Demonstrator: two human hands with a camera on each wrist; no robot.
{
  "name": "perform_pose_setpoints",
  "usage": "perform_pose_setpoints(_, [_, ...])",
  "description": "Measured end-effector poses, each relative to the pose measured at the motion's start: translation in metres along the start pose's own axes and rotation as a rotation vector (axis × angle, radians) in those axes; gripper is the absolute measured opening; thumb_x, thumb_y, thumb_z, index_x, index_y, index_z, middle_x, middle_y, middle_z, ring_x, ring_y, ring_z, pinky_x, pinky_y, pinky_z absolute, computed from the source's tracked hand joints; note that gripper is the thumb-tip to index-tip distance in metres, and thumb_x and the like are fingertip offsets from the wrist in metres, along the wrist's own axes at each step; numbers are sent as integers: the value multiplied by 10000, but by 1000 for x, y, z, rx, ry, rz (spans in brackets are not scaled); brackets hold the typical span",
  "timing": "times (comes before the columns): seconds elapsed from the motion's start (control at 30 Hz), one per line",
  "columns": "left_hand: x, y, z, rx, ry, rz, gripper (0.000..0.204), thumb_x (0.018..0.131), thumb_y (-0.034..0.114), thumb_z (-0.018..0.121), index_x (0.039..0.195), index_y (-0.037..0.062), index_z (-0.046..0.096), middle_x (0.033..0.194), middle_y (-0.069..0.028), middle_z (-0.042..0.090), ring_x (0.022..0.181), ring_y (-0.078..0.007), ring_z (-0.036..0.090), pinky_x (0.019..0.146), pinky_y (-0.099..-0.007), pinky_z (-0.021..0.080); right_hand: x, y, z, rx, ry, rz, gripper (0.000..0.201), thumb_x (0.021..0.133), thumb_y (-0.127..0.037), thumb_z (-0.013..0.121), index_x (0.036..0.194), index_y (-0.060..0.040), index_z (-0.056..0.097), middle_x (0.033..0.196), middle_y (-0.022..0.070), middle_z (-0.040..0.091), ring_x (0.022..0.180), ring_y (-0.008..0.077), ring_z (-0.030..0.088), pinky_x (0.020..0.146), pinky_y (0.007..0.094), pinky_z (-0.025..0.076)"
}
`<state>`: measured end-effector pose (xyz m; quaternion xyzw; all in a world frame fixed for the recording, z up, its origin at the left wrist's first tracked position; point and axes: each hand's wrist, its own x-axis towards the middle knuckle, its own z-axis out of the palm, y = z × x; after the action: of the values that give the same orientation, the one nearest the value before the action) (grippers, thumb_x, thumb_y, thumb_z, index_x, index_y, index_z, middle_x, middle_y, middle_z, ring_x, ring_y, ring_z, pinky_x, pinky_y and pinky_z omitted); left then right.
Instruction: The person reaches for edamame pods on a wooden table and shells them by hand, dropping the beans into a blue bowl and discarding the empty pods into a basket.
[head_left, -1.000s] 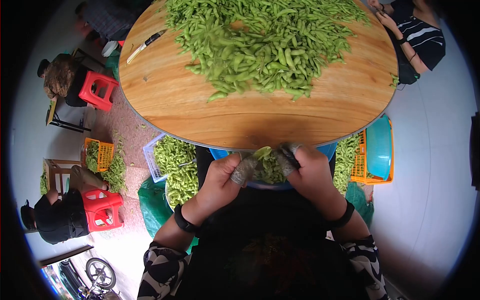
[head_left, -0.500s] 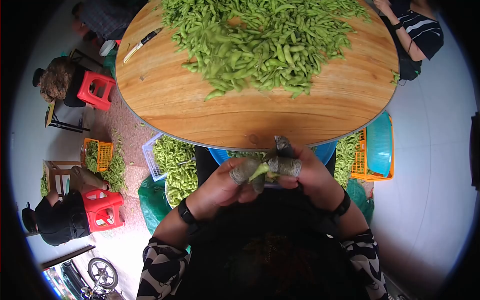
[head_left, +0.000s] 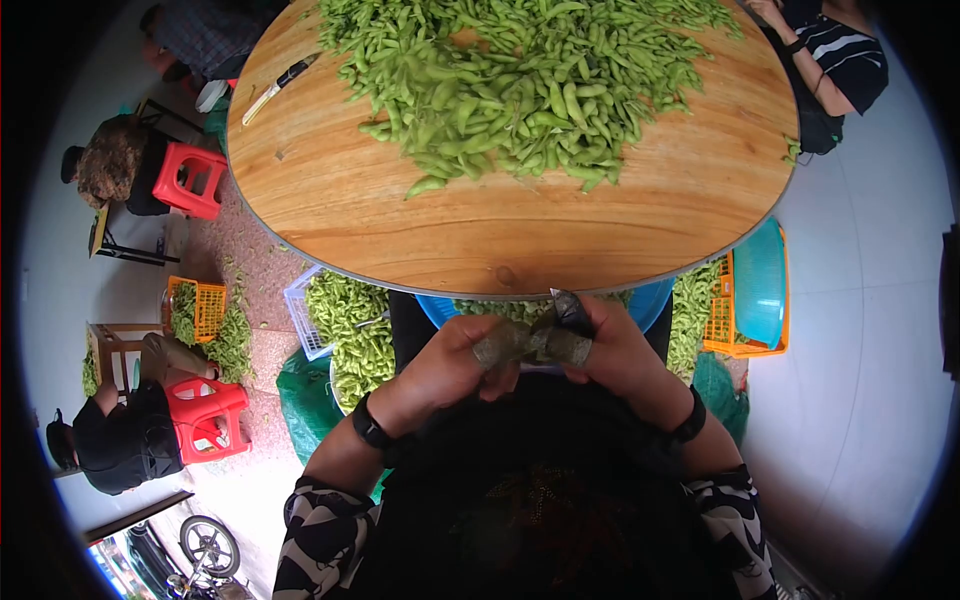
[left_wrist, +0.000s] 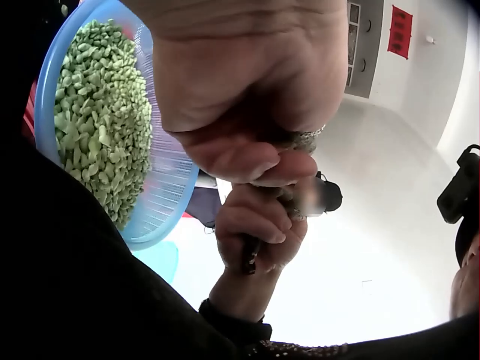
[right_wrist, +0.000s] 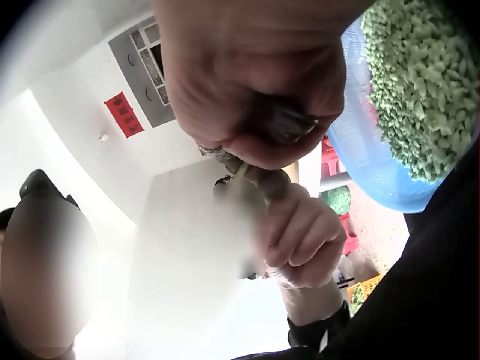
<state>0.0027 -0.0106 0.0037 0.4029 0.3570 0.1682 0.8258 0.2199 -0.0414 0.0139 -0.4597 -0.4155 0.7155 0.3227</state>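
Note:
In the head view my left hand (head_left: 470, 352) and right hand (head_left: 610, 345) meet over my lap, thumb to thumb, with grey wrapping on the thumbs. A green bean pod (right_wrist: 241, 171) is pinched by the left fingers, mostly hidden between the hands. The right hand's curled fingers grip a small dark-handled tool (right_wrist: 281, 120) in the palm; its working end is hidden. Below the hands sits a blue plastic colander basket (left_wrist: 46, 97) with many shelled green beans (left_wrist: 101, 127).
In front stands a round wooden table (head_left: 330, 215) with a heap of bean pods (head_left: 540, 100) and a knife (head_left: 280, 88). Crates with pods stand at both sides, including an orange crate (head_left: 718, 320). A green bag (head_left: 305, 400) lies at left. Other people sit around.
The pod, clearly visible between the thumbs earlier, is now nearly covered by them. The right hand has turned and the two hands have drawn closer together.

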Motion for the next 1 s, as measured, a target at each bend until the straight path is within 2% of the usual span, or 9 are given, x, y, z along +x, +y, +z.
perform_pose_setpoints(0.07, [3,-6,-1,315,110,121,191,975,161,476,875,36,577,679,-43,614,547,-97,551,495,-220,425,-2,16,-3,-189,69,-53,239,874,-218,673,1027,-47,604,680,19,586,539,104,529,491,236,401])
perform_pose_setpoints(0.13, [0,-7,1,365,147,111,163,963,142,468,898,31,568,694,-45,609,578,-114,558,523,-234,432,-3,28,-4,-573,164,-480,285,834,-223,710,1003,-15,615,723,100,632,619,208,623,576,303,480])
perform_pose_setpoints(0.27, [-3,-10,3,667,43,240,115,923,94,467,961,21,548,719,-55,592,637,-161,575,590,-289,457,-5,12,-6,-578,191,-394,286,776,-197,739,965,-13,628,785,156,638,713,311,640,643,359,505])
perform_pose_setpoints(0.33, [-3,-3,10,657,15,228,109,905,75,471,950,16,549,717,-64,595,643,-171,580,600,-302,462,2,6,1,-774,216,-539,287,733,-161,740,944,-12,615,791,154,625,747,354,624,645,390,507])
perform_pose_setpoints(0.4, [-5,2,13,645,-4,216,104,886,56,474,940,11,551,715,-73,598,648,-181,585,610,-315,466,4,9,3,-862,250,-568,282,716,-143,732,929,-9,607,809,158,617,764,366,621,644,406,507])
perform_pose_setpoints(0.57, [-10,-4,-2,576,294,60,107,855,-2,467,872,-9,572,712,-79,609,675,-160,598,624,-302,481,3,19,2,-1013,370,-542,260,693,-95,709,901,2,586,851,167,601,781,376,621,634,430,509])
perform_pose_setpoints(0.67, [-10,-14,-4,627,332,120,131,853,-15,459,881,-13,587,731,-83,615,695,-147,600,636,-294,488,-1,14,10,-1077,390,-553,241,700,-75,701,902,-5,590,881,165,605,790,364,627,637,418,518])
perform_pose_setpoints(0.83, [-9,-15,-3,532,226,224,195,844,-40,433,971,-13,579,777,-85,628,738,-147,616,679,-285,502,4,6,20,-911,278,-721,224,742,-93,708,923,-15,602,882,152,613,765,353,629,655,410,523])
perform_pose_setpoints(1.0, [-21,7,4,480,45,220,250,846,-38,434,1071,-10,537,825,-87,638,765,-175,636,715,-296,518,9,15,16,-846,218,-694,238,747,-129,711,918,-8,597,810,160,607,734,362,616,634,421,508])
